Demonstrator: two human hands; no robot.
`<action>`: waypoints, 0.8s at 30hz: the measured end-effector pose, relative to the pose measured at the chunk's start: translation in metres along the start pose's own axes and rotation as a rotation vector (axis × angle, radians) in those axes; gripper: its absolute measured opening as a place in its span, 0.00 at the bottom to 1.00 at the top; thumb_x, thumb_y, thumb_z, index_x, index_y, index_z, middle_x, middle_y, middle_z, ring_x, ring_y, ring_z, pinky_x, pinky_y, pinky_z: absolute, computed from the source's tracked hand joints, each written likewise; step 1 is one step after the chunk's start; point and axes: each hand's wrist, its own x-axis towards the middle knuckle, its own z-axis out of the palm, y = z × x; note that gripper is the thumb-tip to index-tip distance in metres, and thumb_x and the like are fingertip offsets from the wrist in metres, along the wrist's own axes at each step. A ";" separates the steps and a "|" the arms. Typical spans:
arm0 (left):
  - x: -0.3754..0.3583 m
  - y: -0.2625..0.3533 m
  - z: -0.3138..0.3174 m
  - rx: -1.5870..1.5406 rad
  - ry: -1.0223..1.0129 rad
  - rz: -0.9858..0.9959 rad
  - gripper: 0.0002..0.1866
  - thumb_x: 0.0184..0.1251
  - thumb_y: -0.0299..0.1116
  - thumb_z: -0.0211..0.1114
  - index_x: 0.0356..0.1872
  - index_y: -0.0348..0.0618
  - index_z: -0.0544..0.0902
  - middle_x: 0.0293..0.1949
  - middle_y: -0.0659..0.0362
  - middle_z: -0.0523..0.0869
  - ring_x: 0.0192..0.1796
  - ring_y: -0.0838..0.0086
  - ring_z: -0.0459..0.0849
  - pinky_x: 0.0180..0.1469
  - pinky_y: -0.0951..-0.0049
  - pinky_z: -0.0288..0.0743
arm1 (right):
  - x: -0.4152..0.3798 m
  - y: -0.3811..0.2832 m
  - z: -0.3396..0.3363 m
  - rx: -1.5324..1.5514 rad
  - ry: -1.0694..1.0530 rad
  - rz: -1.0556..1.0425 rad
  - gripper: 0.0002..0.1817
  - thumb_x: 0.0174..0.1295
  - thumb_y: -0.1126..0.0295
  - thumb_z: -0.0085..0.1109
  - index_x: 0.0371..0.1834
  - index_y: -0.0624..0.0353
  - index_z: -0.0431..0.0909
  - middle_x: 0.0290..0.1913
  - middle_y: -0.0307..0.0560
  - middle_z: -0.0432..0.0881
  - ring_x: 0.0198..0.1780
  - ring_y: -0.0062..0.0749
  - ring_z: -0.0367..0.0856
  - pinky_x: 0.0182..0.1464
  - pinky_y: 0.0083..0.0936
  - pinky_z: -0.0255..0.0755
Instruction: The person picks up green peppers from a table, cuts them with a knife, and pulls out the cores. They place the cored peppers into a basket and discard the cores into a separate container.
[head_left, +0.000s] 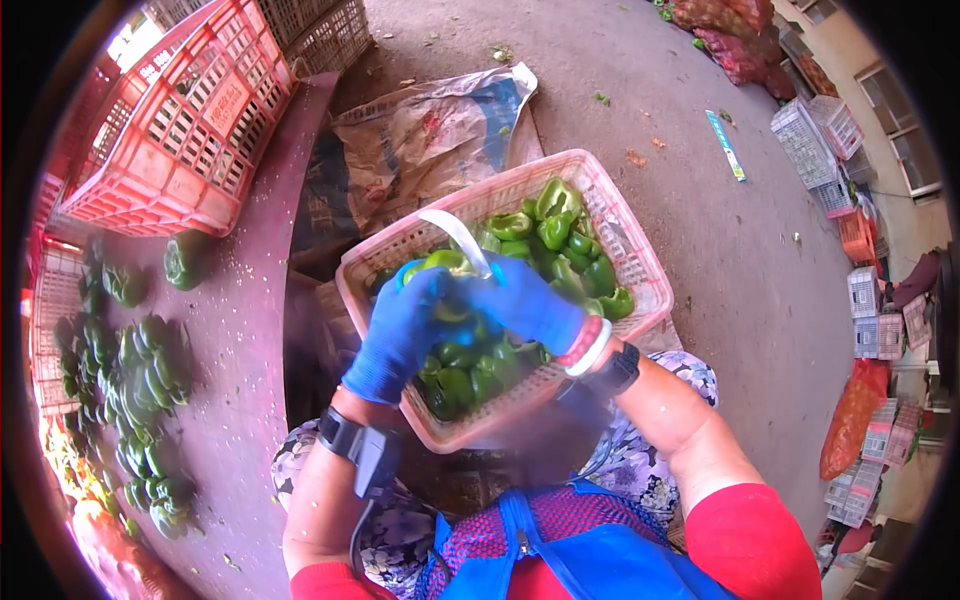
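Both my hands wear blue gloves and meet above a pink plastic crate (622, 215) of cut green peppers (470, 385). My left hand (405, 320) is closed around a green pepper (440, 262), whose top shows above the fingers. In my right hand (530, 305) is a knife (455, 232); its pale curved blade points up and to the left over the crate. Where the two hands meet, the fingers are partly blurred, and the lower part of the pepper is hidden behind them.
Whole green peppers (150, 370) lie on the low surface at the left, below a red crate (215, 115). A crumpled sack (420, 140) is spread beyond the pink crate. Stacked crates (805, 145) and filled sacks (735, 50) stand at the right and upper right.
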 end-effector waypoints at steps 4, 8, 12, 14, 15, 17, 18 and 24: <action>0.001 -0.025 -0.007 -0.371 -0.187 -0.174 0.15 0.67 0.36 0.63 0.48 0.37 0.79 0.38 0.50 0.86 0.36 0.60 0.88 0.32 0.67 0.84 | -0.015 -0.018 0.001 -0.071 0.058 -0.050 0.15 0.67 0.61 0.64 0.49 0.60 0.81 0.28 0.44 0.81 0.29 0.24 0.76 0.35 0.28 0.73; 0.004 -0.042 0.004 -0.773 -0.148 -0.439 0.18 0.71 0.38 0.58 0.52 0.33 0.78 0.37 0.45 0.87 0.30 0.58 0.88 0.26 0.67 0.84 | -0.017 -0.027 0.000 -0.135 0.149 -0.265 0.15 0.68 0.60 0.64 0.48 0.62 0.81 0.30 0.43 0.82 0.32 0.25 0.79 0.37 0.28 0.74; 0.017 -0.011 0.006 -1.208 0.013 -0.531 0.23 0.71 0.42 0.58 0.57 0.33 0.78 0.38 0.45 0.88 0.30 0.57 0.88 0.27 0.69 0.84 | -0.008 -0.022 -0.017 0.265 0.027 0.059 0.14 0.70 0.61 0.63 0.48 0.61 0.82 0.33 0.37 0.84 0.33 0.19 0.81 0.30 0.19 0.75; 0.026 0.012 0.000 -1.581 0.093 -0.658 0.25 0.72 0.47 0.58 0.58 0.34 0.78 0.40 0.46 0.88 0.32 0.57 0.88 0.30 0.68 0.84 | -0.005 -0.024 -0.021 0.462 0.024 0.048 0.13 0.70 0.63 0.63 0.49 0.61 0.82 0.34 0.37 0.84 0.31 0.18 0.81 0.27 0.18 0.75; 0.027 0.012 0.000 -1.696 0.064 -0.664 0.27 0.73 0.49 0.58 0.58 0.35 0.78 0.41 0.46 0.88 0.33 0.57 0.88 0.31 0.68 0.84 | -0.005 -0.027 -0.021 0.560 0.020 0.041 0.13 0.70 0.63 0.63 0.49 0.61 0.81 0.34 0.38 0.84 0.31 0.17 0.81 0.26 0.18 0.75; 0.024 -0.004 0.015 -1.557 0.070 -0.575 0.29 0.74 0.54 0.56 0.58 0.36 0.78 0.42 0.46 0.88 0.38 0.56 0.88 0.37 0.64 0.84 | -0.007 -0.030 -0.014 0.499 0.095 0.041 0.13 0.72 0.66 0.59 0.52 0.62 0.80 0.34 0.37 0.82 0.28 0.18 0.78 0.26 0.18 0.74; 0.025 -0.004 0.019 -1.671 0.036 -0.590 0.30 0.75 0.57 0.55 0.58 0.36 0.78 0.43 0.46 0.87 0.41 0.55 0.87 0.41 0.61 0.84 | -0.008 -0.027 -0.010 0.550 0.139 0.051 0.12 0.72 0.66 0.59 0.52 0.61 0.80 0.34 0.37 0.82 0.28 0.18 0.78 0.27 0.19 0.73; 0.017 -0.020 0.044 -0.644 0.126 -0.392 0.21 0.80 0.51 0.54 0.57 0.44 0.76 0.45 0.57 0.85 0.40 0.70 0.87 0.34 0.70 0.84 | -0.009 -0.009 -0.017 0.535 0.310 0.051 0.16 0.72 0.65 0.61 0.57 0.63 0.77 0.37 0.37 0.83 0.34 0.17 0.79 0.36 0.18 0.75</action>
